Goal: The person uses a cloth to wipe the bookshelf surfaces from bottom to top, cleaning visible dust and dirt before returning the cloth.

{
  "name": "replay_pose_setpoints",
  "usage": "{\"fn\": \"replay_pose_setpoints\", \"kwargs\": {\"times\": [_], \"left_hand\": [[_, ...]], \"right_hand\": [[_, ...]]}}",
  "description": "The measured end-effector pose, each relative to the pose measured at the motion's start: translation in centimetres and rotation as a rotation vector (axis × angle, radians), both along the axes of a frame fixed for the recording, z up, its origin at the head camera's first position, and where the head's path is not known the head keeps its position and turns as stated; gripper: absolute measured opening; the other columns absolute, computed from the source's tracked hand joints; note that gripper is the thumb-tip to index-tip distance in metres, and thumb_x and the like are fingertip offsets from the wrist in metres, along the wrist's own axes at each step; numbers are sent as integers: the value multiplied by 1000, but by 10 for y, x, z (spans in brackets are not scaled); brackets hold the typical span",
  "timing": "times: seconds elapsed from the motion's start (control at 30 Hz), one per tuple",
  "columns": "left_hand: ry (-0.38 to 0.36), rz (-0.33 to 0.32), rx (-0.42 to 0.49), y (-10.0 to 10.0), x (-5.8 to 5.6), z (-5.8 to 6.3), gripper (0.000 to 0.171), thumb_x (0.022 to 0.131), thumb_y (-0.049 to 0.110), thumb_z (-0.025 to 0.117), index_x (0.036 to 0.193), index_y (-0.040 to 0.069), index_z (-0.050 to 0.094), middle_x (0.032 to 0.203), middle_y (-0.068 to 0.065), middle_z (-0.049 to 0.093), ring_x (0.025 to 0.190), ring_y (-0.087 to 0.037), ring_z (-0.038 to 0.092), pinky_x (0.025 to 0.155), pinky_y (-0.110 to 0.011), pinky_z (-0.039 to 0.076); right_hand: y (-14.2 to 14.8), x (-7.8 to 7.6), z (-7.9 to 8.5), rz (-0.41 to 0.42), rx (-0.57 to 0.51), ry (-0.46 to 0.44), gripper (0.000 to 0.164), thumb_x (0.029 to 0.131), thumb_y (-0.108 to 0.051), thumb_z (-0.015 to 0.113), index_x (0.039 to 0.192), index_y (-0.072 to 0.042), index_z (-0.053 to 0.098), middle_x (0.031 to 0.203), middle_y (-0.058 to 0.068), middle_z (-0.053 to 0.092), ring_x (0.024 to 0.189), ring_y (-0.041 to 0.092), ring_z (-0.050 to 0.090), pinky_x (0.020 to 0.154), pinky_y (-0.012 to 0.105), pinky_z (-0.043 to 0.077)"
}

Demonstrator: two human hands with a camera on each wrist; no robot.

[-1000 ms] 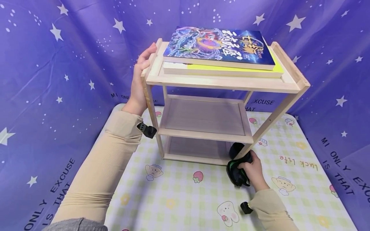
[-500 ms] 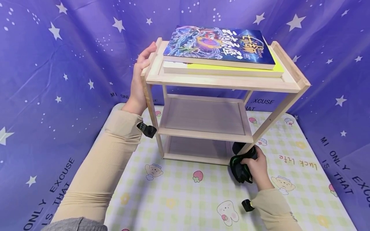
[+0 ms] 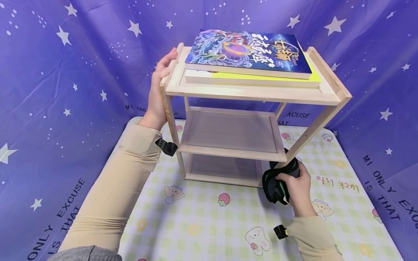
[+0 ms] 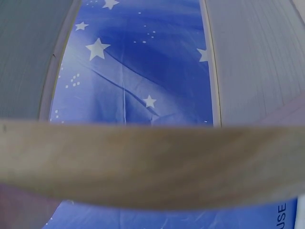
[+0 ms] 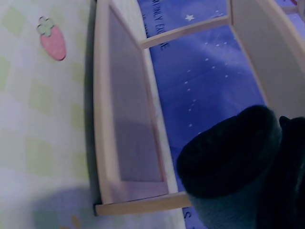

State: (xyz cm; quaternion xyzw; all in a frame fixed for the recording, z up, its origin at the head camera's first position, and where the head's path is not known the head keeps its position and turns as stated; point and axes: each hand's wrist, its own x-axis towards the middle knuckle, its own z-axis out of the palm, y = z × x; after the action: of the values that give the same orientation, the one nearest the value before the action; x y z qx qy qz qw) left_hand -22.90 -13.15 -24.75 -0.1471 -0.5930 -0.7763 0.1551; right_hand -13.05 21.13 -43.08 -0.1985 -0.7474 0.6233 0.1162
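A three-tier wooden shelf (image 3: 228, 150) stands upright on a patterned cloth. My left hand (image 3: 158, 90) holds its upper left side, with the fingers along the side rail. In the left wrist view, a blurred wooden bar (image 4: 152, 164) crosses close in front of the lens. My right hand (image 3: 296, 185) grips a soft black fabric item with green trim (image 3: 275, 186) at the front right leg, the thumb on its near face. Part of the item lies behind that leg. In the right wrist view, the dark fuzzy fabric (image 5: 228, 152) covers the lower right; its exact kind is unclear.
Two books lie stacked on the top tier, a blue illustrated book (image 3: 245, 49) over a yellow-edged book (image 3: 261, 80). The checked tablecloth (image 3: 202, 232) spreads around the shelf. Purple star-printed curtains (image 3: 65, 119) enclose the back and sides.
My right hand has shifted right and slightly upward along the front right leg, carrying the black fabric item with it. The left hand, shelf and books keep their places.
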Motion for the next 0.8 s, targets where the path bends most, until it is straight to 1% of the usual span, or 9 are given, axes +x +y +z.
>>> {"fn": "replay_pose_setpoints", "kwargs": {"times": [0.07,0.17,0.23,0.4,0.63,0.8], "left_hand": [[-4,-1,15,1,0,1,51,94,23,28,141,11,45,157,12,36,141,1,35,115,-21,29],[-6,-2,30,1,0,2,51,94,22,28,140,10,45,157,11,37,141,0,35,114,-22,30],[-9,0,29,1,1,2,51,94,22,28,140,10,46,157,11,37,141,0,36,114,-22,31],[16,0,5,-1,0,-1,52,93,25,28,141,10,45,158,9,35,142,-3,36,112,-25,34],[43,2,-27,-2,-1,-3,51,93,27,30,139,10,45,159,7,33,143,-3,34,114,-25,32],[41,5,-27,-1,-1,-3,49,93,27,29,137,12,47,160,7,33,143,-2,34,114,-25,31]], "right_hand": [[0,2,4,-18,-53,23,53,69,15,68,107,-21,61,91,-16,61,86,5,56,69,11,49],[-1,4,9,-45,-140,64,50,71,15,69,106,-18,62,95,-11,63,87,7,58,69,11,51],[-2,5,13,-65,-190,93,48,72,17,69,106,-16,63,96,-9,64,87,7,60,68,13,53],[-5,10,19,-108,-314,187,46,73,20,67,108,-10,65,99,-3,68,84,9,65,65,17,56],[-13,24,17,-144,-451,348,45,74,25,64,112,1,62,104,9,68,81,16,69,63,24,60],[-18,33,15,-153,-511,454,51,73,29,61,117,5,59,109,15,66,83,21,71,62,27,61]]}}
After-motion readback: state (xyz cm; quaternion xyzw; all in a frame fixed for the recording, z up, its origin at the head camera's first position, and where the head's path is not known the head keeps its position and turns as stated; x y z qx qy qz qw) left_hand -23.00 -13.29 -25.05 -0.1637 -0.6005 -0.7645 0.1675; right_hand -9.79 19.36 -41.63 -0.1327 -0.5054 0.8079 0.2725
